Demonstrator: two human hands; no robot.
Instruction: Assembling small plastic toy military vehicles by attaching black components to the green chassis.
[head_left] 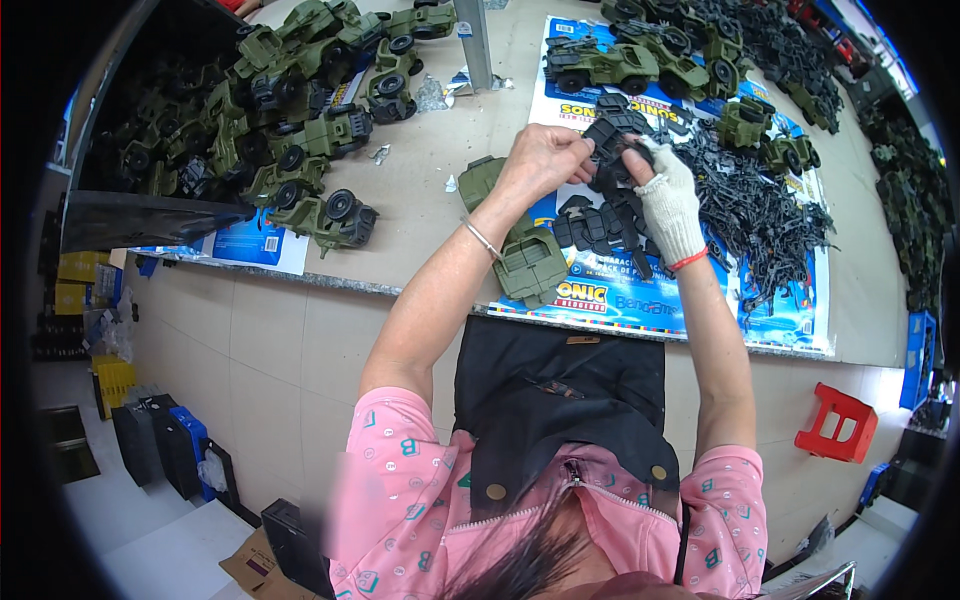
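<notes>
1. Both hands met at a black plastic part (pixel 611 125) above the printed sheet (pixel 650 318), set back from the bench's (pixel 412 215) front edge.
2. The gloved right hand (pixel 670 203) held the part between thumb and curled fingers; the bare left hand (pixel 546 160) had its fingertips drawn narrowly together beside it — whether they pinched anything, I could not tell.
3. Done, by the look of it: the wheeled green vehicles (pixel 318 137) heaped toward the bench's left end, with others toward the far edge.
4. Remaining, it seemed: two green bodies (pixel 530 268) near the front edge with no wheels showing, loose black parts (pixel 600 225) beside them, and small black pieces (pixel 755 200) piled toward the sheet's right edge.
5. The part in hand was apart from either body — so I judged that piece unfinished.
</notes>
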